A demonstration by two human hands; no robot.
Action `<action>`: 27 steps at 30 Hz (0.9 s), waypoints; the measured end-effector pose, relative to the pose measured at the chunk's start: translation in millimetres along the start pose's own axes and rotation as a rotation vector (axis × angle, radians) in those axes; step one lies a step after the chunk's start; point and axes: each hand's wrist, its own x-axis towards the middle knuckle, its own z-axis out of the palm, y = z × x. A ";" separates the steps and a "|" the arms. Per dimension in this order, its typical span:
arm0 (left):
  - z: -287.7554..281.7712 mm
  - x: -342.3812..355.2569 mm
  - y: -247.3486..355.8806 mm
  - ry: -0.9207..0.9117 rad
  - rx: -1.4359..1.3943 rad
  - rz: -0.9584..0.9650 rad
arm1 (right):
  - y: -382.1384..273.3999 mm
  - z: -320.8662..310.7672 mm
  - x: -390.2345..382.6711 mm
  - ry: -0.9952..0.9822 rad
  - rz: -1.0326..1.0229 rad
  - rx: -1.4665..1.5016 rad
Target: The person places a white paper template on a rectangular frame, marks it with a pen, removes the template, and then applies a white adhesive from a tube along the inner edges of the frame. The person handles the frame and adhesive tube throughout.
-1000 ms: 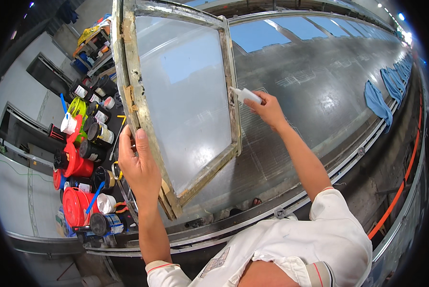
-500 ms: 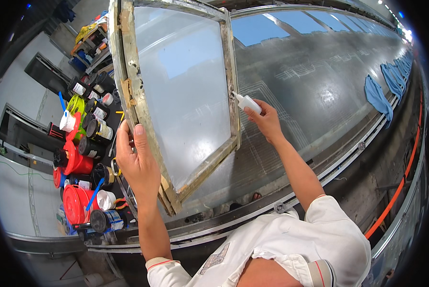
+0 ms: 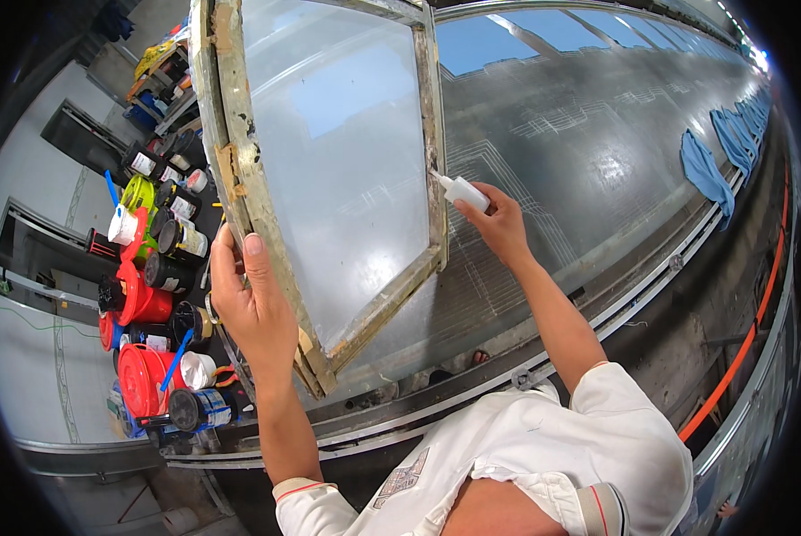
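Observation:
A printing screen with a worn, paint-flecked frame and translucent mesh [image 3: 338, 188] stands tilted up above the long table. My left hand [image 3: 253, 290] grips the near left side of its frame, thumb on the front face and fingers behind the edge. In my right hand [image 3: 497, 221] is a small white squeeze bottle [image 3: 465, 194] with a thin nozzle. The nozzle points left at the right side of the frame; whether it touches the wood I cannot tell.
Several tubs and buckets of ink, among them a red bucket [image 3: 143, 380], crowd the left side. The long grey table [image 3: 588, 170] stretches to the far right. Blue cloths [image 3: 707, 177] hang over its rail, and an orange hose [image 3: 747, 344] runs alongside.
The screen has shifted slightly left and up in view, with my left hand moving along on it. My right hand and the bottle have hardly moved.

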 end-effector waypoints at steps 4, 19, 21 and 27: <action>2.3 1.3 -1.6 0.018 0.029 0.028 | -26.3 0.0 4.0 0.031 -0.057 -0.233; 4.5 4.0 7.6 0.005 0.057 0.017 | -35.1 6.7 32.9 0.030 -0.380 -0.521; 2.6 4.6 8.1 0.004 0.061 0.014 | -38.9 8.7 33.6 0.035 -0.404 -0.548; 4.7 5.1 11.3 0.002 0.032 -0.003 | -55.3 9.7 29.7 0.022 -0.411 -0.563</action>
